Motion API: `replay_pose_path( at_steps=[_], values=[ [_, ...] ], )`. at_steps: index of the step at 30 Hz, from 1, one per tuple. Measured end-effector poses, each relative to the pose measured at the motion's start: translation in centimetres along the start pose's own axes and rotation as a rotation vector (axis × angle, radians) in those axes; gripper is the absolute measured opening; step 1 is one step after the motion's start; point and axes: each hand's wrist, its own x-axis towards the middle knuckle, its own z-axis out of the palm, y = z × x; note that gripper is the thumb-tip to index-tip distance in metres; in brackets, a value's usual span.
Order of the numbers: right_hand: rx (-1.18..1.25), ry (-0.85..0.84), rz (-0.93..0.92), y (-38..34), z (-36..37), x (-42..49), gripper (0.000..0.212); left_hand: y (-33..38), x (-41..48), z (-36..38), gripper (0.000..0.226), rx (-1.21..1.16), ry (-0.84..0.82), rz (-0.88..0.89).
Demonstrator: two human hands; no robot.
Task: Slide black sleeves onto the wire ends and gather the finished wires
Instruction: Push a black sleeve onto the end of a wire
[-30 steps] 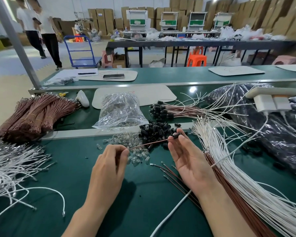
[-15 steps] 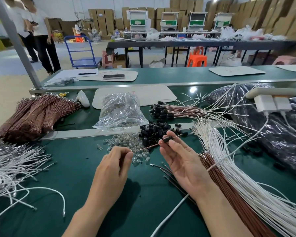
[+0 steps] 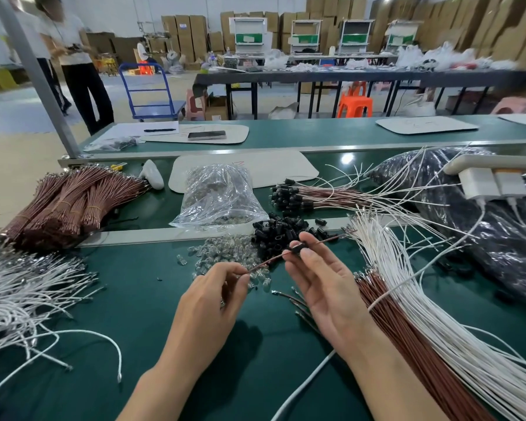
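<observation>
- left hand (image 3: 213,302) still pinching the near end of the brown wire (image 3: 268,262), just above the tabletop (image 3: 134,299)
- black sleeve (image 3: 298,248) has slid further down the wire than a second ago, and the tip now pokes out past it
- right hand (image 3: 325,287) pinches the sleeve, other fingers loose

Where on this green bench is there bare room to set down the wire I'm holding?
Bare green mat lies between the loose white wires and your left hand, and between your forearms. Crowded: clear bulbs and black sleeves ahead, wire bundles right.
</observation>
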Motion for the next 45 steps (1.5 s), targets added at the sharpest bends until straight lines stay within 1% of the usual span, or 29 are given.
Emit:
replay_pose_path(
  at_steps=[3,9,12,15,18,22,25,27,30,33,35,38,40,42,45],
  values=[
    [0.015,-0.003,0.015,-0.1,-0.2,0.1,0.029,-0.1,0.0,0.0,0.013,0.007,-0.005,0.005],
    [-0.144,-0.087,0.100,2.2,1.0,-0.6,0.036,0.0,-0.1,0.1,0.010,0.014,-0.007,0.023],
    [-0.125,-0.073,0.089,1.9,0.8,-0.5,0.037,0.1,-0.1,0.1,0.012,0.004,-0.005,0.019],
    [-0.104,-0.057,0.080,1.3,0.5,-0.4,0.035,0.1,0.0,0.1,0.016,0.009,-0.006,0.019],
    [-0.121,-0.092,0.114,1.8,0.7,-0.5,0.036,0.1,-0.1,0.1,0.017,0.003,-0.013,0.028],
    [-0.188,-0.133,0.147,2.5,0.7,-0.7,0.025,0.1,-0.1,0.3,0.008,-0.021,-0.016,0.045],
    [-0.130,-0.122,0.134,1.8,0.6,-0.5,0.028,0.5,-0.2,0.4,0.016,-0.002,-0.036,0.057],
    [-0.097,-0.095,0.136,1.4,0.5,-0.3,0.029,0.7,-0.2,0.4,0.016,0.021,-0.048,0.069],
    [-0.142,-0.084,0.155,1.6,0.5,-0.3,0.024,0.8,-0.2,0.4,0.014,0.008,-0.048,0.064],
    [-0.188,-0.124,0.176,2.3,0.8,-0.6,0.023,0.8,-0.1,0.3,0.013,-0.002,-0.049,0.069],
    [-0.182,-0.121,0.157,2.1,0.8,-0.6,0.023,0.9,-0.2,0.3,0.014,-0.005,-0.047,0.069],
    [-0.109,0.001,0.041,0.9,0.3,-0.1,0.023,1.1,-0.4,0.2,0.016,-0.025,-0.045,0.023],
    [-0.107,0.134,-0.111,-0.6,-0.3,0.2,0.021,1.8,-0.4,0.3,0.012,-0.052,-0.047,-0.005],
    [-0.160,0.301,-0.295,-2.2,-1.3,0.4,0.019,3.0,0.2,0.8,0.011,-0.097,-0.075,-0.016],
    [-0.194,0.605,-0.552,-4.2,-2.9,0.4,0.016,5.6,2.4,3.0,0.016,-0.110,-0.215,0.000]
  ],
)
